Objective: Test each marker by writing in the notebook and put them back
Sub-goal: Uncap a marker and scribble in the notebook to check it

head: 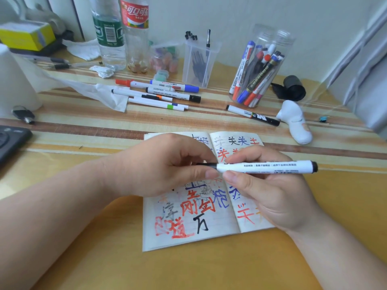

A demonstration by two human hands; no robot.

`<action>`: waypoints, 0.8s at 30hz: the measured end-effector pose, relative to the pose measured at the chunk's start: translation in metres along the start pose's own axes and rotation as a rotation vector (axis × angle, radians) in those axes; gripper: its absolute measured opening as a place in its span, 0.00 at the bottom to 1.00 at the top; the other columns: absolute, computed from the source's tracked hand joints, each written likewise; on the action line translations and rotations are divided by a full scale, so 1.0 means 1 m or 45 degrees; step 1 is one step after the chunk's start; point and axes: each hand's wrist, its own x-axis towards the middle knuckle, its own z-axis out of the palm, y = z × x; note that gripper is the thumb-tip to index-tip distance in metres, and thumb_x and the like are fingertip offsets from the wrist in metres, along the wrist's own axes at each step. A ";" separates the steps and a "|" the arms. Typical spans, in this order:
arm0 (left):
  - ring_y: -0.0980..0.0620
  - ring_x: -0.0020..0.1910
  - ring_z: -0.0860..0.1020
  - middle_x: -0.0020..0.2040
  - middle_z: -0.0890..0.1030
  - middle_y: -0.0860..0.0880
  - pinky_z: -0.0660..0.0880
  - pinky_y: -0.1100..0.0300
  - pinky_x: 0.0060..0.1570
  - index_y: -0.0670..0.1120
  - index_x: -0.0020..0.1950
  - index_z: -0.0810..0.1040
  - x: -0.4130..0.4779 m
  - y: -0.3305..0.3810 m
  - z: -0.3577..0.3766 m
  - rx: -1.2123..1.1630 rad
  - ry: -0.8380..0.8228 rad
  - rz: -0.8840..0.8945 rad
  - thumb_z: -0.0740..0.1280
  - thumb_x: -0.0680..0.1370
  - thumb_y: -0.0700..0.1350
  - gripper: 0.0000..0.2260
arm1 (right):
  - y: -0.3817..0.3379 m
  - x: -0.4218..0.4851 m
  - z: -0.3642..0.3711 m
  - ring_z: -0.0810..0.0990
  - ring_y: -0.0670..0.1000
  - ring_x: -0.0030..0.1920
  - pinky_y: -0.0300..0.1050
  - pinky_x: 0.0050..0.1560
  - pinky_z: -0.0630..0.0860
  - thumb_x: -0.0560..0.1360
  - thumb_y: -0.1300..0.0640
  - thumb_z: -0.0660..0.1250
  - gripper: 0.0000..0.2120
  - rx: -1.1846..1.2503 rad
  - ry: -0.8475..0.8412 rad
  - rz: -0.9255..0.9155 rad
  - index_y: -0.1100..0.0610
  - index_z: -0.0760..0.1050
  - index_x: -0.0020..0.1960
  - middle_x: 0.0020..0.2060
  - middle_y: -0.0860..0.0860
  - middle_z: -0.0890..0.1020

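Step in hand: cap work on the marker (266,166), which is held level above the notebook (188,233). Whether the cap (206,165) is coming off or going on cannot be told.
Left hand (159,168): thumb and forefinger pinch the black cap.
Right hand (270,185): fingers curl round the white barrel, just beside the cap.
Technique: move the cap straight along the barrel axis and keep the tip off skin.
Notebook: open and flat, mid-desk (83,237), near the front edge. Blank paper shows along the left page's bottom.
Return point: the jar (257,74), toward the far right corner, well apart. Loose markers (159,93) lie toward the far edge.
Open room: bare desk on both sides of the notebook. A white device (297,124) lies near the route to the jar.
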 end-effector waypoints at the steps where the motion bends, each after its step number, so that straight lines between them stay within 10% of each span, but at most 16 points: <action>1: 0.60 0.38 0.78 0.40 0.82 0.59 0.70 0.72 0.38 0.52 0.53 0.85 0.000 0.000 0.000 -0.017 -0.014 -0.015 0.68 0.79 0.56 0.10 | 0.000 0.001 -0.001 0.75 0.44 0.27 0.33 0.31 0.70 0.70 0.61 0.75 0.05 0.022 -0.018 0.016 0.57 0.83 0.46 0.29 0.48 0.80; 4: 0.58 0.35 0.76 0.38 0.81 0.55 0.71 0.67 0.37 0.52 0.52 0.83 0.000 -0.002 -0.001 -0.084 -0.047 -0.071 0.66 0.80 0.57 0.12 | 0.001 0.001 -0.006 0.70 0.63 0.32 0.44 0.29 0.62 0.70 0.47 0.77 0.19 0.134 -0.054 0.086 0.59 0.84 0.53 0.35 0.66 0.78; 10: 0.54 0.40 0.79 0.40 0.82 0.54 0.76 0.54 0.41 0.49 0.50 0.85 0.000 0.000 0.000 0.017 0.109 0.079 0.70 0.78 0.52 0.08 | 0.002 -0.002 -0.002 0.79 0.55 0.32 0.37 0.25 0.69 0.70 0.47 0.78 0.17 0.094 0.061 -0.002 0.59 0.81 0.47 0.39 0.64 0.84; 24: 0.56 0.35 0.76 0.36 0.77 0.56 0.70 0.70 0.33 0.46 0.43 0.84 0.012 0.009 0.012 0.276 0.418 0.155 0.74 0.73 0.47 0.05 | 0.002 0.004 0.009 0.73 0.52 0.24 0.39 0.29 0.70 0.71 0.40 0.70 0.25 -0.180 0.307 0.073 0.62 0.75 0.30 0.22 0.57 0.75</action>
